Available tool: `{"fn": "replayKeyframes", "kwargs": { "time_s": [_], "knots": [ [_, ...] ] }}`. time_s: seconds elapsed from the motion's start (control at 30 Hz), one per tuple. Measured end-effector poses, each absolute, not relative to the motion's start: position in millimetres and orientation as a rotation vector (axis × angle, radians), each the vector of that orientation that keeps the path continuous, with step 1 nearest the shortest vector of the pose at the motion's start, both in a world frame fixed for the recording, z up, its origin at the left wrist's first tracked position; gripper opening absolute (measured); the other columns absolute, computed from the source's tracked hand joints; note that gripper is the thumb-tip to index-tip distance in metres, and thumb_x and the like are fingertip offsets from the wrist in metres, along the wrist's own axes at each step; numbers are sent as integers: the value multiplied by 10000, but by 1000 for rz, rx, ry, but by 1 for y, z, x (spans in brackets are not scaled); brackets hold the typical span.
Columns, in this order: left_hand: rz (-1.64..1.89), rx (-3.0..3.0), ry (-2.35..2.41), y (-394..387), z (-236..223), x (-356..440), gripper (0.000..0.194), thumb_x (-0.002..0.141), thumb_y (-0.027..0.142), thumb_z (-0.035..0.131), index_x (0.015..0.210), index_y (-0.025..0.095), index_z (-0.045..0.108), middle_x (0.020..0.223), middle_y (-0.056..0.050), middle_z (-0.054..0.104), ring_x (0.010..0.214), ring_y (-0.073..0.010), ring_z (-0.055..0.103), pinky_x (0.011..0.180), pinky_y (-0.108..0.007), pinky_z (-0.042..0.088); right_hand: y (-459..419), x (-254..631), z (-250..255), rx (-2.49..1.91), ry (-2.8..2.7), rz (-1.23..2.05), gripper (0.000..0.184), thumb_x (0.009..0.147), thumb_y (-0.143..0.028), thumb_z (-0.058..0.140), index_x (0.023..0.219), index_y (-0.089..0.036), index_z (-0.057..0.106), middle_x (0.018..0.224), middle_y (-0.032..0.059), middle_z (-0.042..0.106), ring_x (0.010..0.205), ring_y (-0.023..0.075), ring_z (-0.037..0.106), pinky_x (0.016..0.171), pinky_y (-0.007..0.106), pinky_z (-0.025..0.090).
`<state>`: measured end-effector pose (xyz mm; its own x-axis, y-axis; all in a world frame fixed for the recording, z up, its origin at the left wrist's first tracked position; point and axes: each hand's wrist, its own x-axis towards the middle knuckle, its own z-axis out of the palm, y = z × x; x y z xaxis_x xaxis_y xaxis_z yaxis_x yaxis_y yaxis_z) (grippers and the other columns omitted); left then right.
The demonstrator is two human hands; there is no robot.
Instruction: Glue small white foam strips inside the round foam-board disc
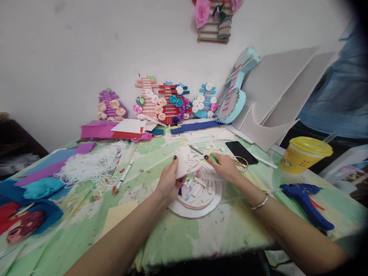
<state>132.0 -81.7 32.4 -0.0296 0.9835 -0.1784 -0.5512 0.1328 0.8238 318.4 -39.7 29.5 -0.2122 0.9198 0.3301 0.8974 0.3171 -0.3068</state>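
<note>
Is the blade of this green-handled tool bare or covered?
Bare: the grey blade shows uncovered, sticking out beyond the right hand.

From white disc (192, 213), gap at 6 o'clock btwn L forearm (123, 234) & R forearm (260, 197); string pile (90, 163) obstructs ~10, glue gun (301, 195) ~3.

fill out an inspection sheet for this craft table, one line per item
surface: green patterned tablecloth, specked with small bits
job's things: white piece held over a round white board strewn with white scraps; green-handled blade, bare
clutter: tangled white cord, marker, phone, blue glue gun, yellow-lidded cup
hands: left hand grips the white piece; right hand holds the blade
cables: apparently a dark cable below the table edge, lower right; ends unclear
surroundings: flower-trimmed, instrument-shaped crafts along the wall; white boards leaning
</note>
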Motion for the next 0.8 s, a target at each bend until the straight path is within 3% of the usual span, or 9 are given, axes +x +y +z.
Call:
{"fn": "replayKeyframes", "kwargs": {
  "time_s": [0.13,0.27,0.5,0.8],
  "knots": [
    [1418,587,902,-80,30,134,326,746,391,632,632,169,422,424,76,406,328,-44,315,338,-168,234,-62,301,34,-1366,-2247,108,503,872,-574,305,619,-185,501,505,-17,480,508,120,448,524,233,231],
    [1421,553,839,-82,36,137,401,736,427,628,579,184,351,388,93,315,323,-38,261,329,-172,182,-81,284,34,-1301,-2325,11,498,827,-631,356,662,-188,515,562,6,549,533,125,465,522,240,195],
    [1474,499,858,-91,45,142,326,752,302,618,600,181,357,434,90,363,341,-35,328,341,-163,217,-87,279,33,-1336,-2331,-69,541,830,-661,302,666,-188,506,585,23,584,539,136,487,512,249,168],
    [1498,448,798,-89,42,143,381,741,390,634,584,181,357,418,94,338,324,-34,326,331,-164,236,-88,277,34,-1336,-2328,-59,546,838,-656,292,653,-186,500,579,22,581,535,133,485,509,249,164]
  ]
}}
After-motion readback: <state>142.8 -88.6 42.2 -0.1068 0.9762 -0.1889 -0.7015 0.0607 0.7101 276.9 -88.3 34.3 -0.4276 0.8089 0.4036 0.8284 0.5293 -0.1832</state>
